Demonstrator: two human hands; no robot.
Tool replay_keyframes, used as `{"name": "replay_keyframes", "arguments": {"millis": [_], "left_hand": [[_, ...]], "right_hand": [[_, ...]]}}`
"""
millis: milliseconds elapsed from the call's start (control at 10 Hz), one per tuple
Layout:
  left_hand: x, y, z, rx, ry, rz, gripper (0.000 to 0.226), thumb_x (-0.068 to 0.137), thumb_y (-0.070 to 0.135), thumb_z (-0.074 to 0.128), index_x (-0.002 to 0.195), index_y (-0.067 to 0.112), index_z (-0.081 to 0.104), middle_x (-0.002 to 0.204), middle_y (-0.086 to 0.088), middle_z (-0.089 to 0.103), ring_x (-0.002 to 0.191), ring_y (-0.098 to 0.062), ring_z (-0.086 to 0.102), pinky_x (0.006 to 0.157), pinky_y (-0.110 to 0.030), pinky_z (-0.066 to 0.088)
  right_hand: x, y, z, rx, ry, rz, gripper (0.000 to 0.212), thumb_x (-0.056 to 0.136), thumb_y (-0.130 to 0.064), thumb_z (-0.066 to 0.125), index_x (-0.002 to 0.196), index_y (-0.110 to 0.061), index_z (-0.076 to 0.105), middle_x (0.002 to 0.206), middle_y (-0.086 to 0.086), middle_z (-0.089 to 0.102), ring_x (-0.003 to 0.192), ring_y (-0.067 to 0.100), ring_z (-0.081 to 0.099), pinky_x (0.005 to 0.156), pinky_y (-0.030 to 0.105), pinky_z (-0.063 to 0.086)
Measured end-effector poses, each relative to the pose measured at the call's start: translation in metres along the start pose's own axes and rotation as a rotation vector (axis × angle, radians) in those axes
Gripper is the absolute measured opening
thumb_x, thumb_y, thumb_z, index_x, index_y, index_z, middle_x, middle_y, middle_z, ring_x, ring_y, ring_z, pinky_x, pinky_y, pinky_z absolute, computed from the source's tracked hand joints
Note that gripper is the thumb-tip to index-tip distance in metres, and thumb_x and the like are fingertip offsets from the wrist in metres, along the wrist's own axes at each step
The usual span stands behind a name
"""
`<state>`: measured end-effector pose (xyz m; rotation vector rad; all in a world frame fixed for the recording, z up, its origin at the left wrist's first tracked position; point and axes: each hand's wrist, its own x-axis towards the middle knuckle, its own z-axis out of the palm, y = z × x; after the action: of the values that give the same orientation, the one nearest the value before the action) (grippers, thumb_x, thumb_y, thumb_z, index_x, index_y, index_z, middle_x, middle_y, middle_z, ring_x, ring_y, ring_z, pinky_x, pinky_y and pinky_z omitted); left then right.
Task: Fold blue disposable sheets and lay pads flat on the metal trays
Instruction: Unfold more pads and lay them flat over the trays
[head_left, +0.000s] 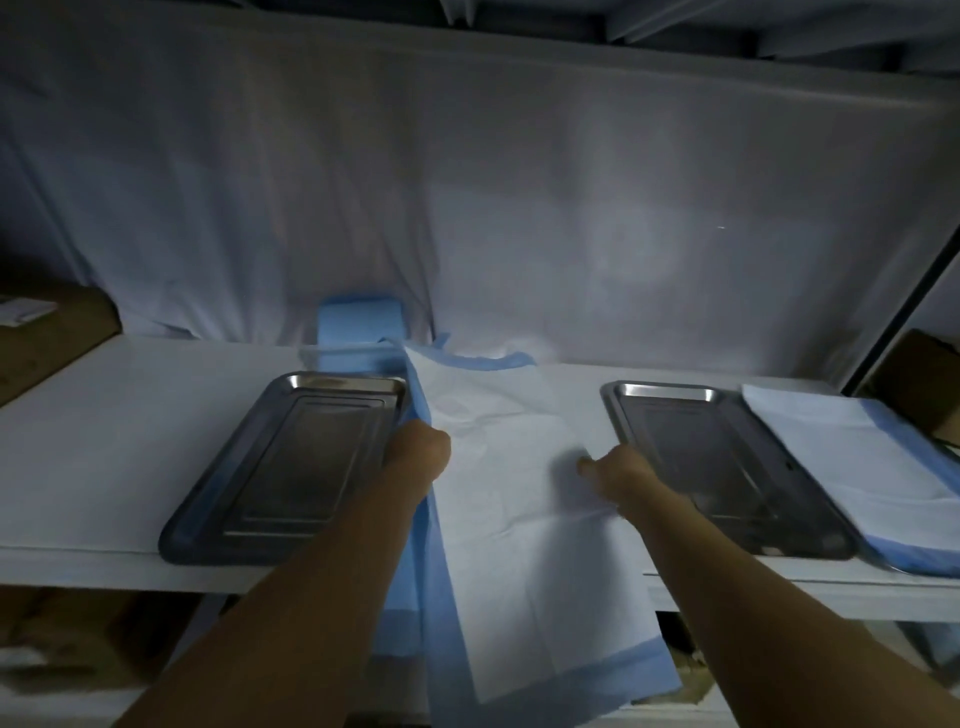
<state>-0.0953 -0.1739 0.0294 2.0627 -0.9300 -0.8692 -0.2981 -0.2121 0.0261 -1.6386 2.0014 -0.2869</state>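
head view: two metal trays (291, 462) (727, 467) on the worktop (104, 441); left hand (418, 447) and right hand (618, 470) each grasping one sheet (514, 519); a second pad (852, 467) right.

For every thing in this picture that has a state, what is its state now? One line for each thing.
Left tray: bare, nothing on it.
Right tray: bare, nothing on it.
Open sheet: spread between the trays, front end hanging over the table edge.
Pad at far right: lying flat.
Blue stack at the back: folded.
Left hand: closed on the sheet's left edge.
Right hand: pressing on the sheet.
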Motion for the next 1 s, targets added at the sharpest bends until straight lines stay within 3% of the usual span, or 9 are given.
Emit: {"name": "replay_keyframes", "arguments": {"millis": [100, 300, 400, 500, 600, 700, 800, 900, 1000], "left_hand": [[0.004, -0.005, 0.006, 0.013, -0.020, -0.010, 0.034, 0.093, 0.010, 0.045, 0.121, -0.008, 0.054, 0.126, -0.025, 0.056, 0.117, -0.038, 0.054, 0.096, -0.040, 0.046], [-0.006, 0.003, 0.032, 0.073, -0.095, 0.057, 0.038, 0.091, 0.021, 0.054, 0.116, -0.008, 0.056, 0.120, -0.021, 0.060, 0.110, -0.035, 0.058, 0.086, -0.035, 0.047], [-0.014, 0.008, 0.045, 0.100, -0.104, 0.074, 0.038, 0.090, 0.021, 0.055, 0.117, -0.006, 0.057, 0.124, -0.021, 0.059, 0.115, -0.033, 0.056, 0.094, -0.036, 0.046], [-0.008, 0.007, 0.044, 0.098, -0.038, 0.039, 0.038, 0.092, 0.022, 0.052, 0.116, -0.006, 0.058, 0.124, -0.022, 0.060, 0.116, -0.034, 0.056, 0.097, -0.038, 0.046], [0.000, 0.007, 0.029, 0.062, 0.038, -0.010, 0.036, 0.096, 0.016, 0.043, 0.122, -0.006, 0.055, 0.127, -0.021, 0.057, 0.120, -0.037, 0.053, 0.099, -0.039, 0.044], [0.007, 0.003, 0.017, 0.152, 0.040, -0.037, 0.038, 0.097, 0.015, 0.045, 0.129, -0.006, 0.049, 0.131, -0.020, 0.053, 0.124, -0.034, 0.050, 0.102, -0.036, 0.041], [0.016, -0.008, 0.017, 0.098, -0.046, -0.115, 0.055, 0.085, 0.012, 0.065, 0.132, -0.007, 0.043, 0.128, -0.021, 0.054, 0.120, -0.034, 0.053, 0.099, -0.037, 0.043], [0.020, -0.015, 0.017, 0.241, 0.054, -0.026, 0.063, 0.087, 0.006, 0.058, 0.141, -0.001, 0.027, 0.142, -0.020, 0.039, 0.130, -0.034, 0.043, 0.107, -0.037, 0.037], [0.022, -0.020, 0.013, 0.204, 0.159, 0.066, 0.056, 0.089, 0.004, 0.053, 0.140, 0.003, 0.031, 0.139, -0.019, 0.043, 0.129, -0.035, 0.044, 0.106, -0.038, 0.038]], "right_hand": [[0.003, 0.004, 0.003, -0.119, -0.047, -0.026, 0.039, 0.087, -0.022, 0.057, 0.116, 0.004, 0.059, 0.109, 0.017, 0.063, 0.098, 0.032, 0.063, 0.076, 0.031, 0.049], [-0.001, 0.002, -0.043, -0.075, 0.458, 0.028, 0.034, 0.093, -0.015, 0.040, 0.123, -0.014, 0.055, 0.125, 0.010, 0.059, 0.117, 0.030, 0.057, 0.091, 0.035, 0.045], [-0.004, 0.009, -0.051, -0.163, 0.430, 0.071, 0.033, 0.094, -0.017, 0.044, 0.123, -0.013, 0.058, 0.127, 0.009, 0.059, 0.118, 0.028, 0.057, 0.091, 0.034, 0.046], [-0.004, 0.021, -0.047, -0.170, 0.270, 0.078, 0.037, 0.089, -0.033, 0.053, 0.119, -0.014, 0.062, 0.121, 0.009, 0.062, 0.112, 0.028, 0.060, 0.088, 0.033, 0.047], [0.000, 0.025, -0.038, -0.065, 0.151, 0.077, 0.052, 0.089, -0.054, 0.042, 0.108, -0.011, 0.066, 0.102, 0.010, 0.068, 0.097, 0.028, 0.064, 0.079, 0.031, 0.046], [0.003, 0.024, -0.030, 0.012, 0.118, 0.084, 0.051, 0.093, -0.047, 0.036, 0.103, -0.008, 0.067, 0.097, 0.012, 0.069, 0.090, 0.028, 0.065, 0.077, 0.032, 0.047], [0.006, 0.024, -0.024, -0.033, 0.108, 0.081, 0.035, 0.092, -0.029, 0.046, 0.113, -0.005, 0.062, 0.114, 0.015, 0.064, 0.103, 0.032, 0.062, 0.085, 0.035, 0.049], [0.008, 0.024, -0.015, -0.103, 0.091, 0.077, 0.030, 0.091, -0.021, 0.052, 0.114, -0.003, 0.061, 0.116, 0.015, 0.063, 0.105, 0.032, 0.062, 0.086, 0.035, 0.050], [0.009, 0.023, -0.008, -0.113, 0.063, 0.075, 0.031, 0.091, -0.022, 0.054, 0.115, -0.004, 0.060, 0.118, 0.014, 0.063, 0.108, 0.031, 0.061, 0.088, 0.036, 0.049]]}}
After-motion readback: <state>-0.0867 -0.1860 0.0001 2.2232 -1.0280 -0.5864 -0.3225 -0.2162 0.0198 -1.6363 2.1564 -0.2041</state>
